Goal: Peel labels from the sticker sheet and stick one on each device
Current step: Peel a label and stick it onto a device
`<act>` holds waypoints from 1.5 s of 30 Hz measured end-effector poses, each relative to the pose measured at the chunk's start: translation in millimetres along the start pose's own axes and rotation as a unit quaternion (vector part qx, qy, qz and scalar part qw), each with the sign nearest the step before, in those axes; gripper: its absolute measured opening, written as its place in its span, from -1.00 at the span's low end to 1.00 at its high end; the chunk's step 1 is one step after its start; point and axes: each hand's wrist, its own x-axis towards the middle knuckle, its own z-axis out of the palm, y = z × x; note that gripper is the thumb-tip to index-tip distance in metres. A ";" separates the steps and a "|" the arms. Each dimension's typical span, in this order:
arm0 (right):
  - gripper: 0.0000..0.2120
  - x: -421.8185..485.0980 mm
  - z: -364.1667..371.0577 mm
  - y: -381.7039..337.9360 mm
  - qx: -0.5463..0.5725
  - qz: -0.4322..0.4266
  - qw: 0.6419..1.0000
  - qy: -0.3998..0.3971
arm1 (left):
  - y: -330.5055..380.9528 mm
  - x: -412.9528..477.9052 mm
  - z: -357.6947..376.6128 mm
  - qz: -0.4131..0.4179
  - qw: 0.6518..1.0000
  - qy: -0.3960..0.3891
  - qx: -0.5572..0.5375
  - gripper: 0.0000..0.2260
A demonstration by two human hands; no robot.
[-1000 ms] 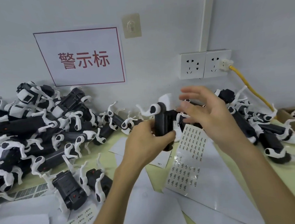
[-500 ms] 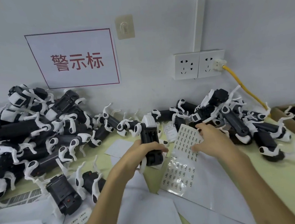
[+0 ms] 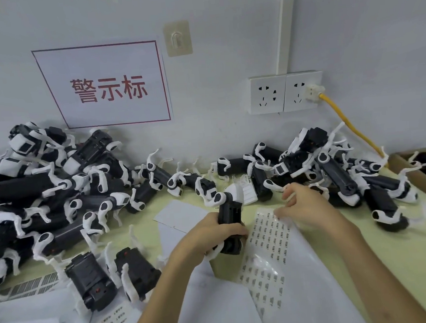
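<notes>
Devices [image 3: 45, 207] are heaped along the desk's [image 3: 418, 260] far left edge; one device [image 3: 231, 223] is gripped upright by the left hand [image 3: 213, 237], apparently for labelling; the sticker sheet [image 3: 267, 248], mid-desk, is pinched at its top by the right hand [image 3: 304, 207].

Both forearms bare, entering from bottom edge, angled up toward centre. Left hand [image 3: 216, 236] sits mid-frame, back of hand toward camera, fingers curled round a device [image 3: 231, 223] in a full grip, thumb on top side, wrist slightly bent inward. Right hand [image 3: 306, 207] just right of it, palm down, knuckles up, fingers bent with tips pressed down onto a sticker sheet [image 3: 270, 253]; index and thumb look pinched together at the sheet's top edge, whether a label is between them cannot tell. Hands close together, not touching.
</notes>
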 end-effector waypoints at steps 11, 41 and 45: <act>-0.75 -17.1 -33.6 -21.8 0.206 -0.134 0.966 0.082 | 0.6 1.0 1.4 0.092 0.992 0.022 -0.082 -0.90; -0.81 -64.1 -42.7 -82.6 0.185 -0.389 0.887 0.168 | 59.0 -52.4 9.6 0.280 0.878 0.068 -0.383 -0.76; -0.86 -65.6 -37.2 -85.7 0.192 -0.391 0.885 0.163 | 58.5 -52.6 7.4 0.280 0.869 0.050 -0.405 -0.84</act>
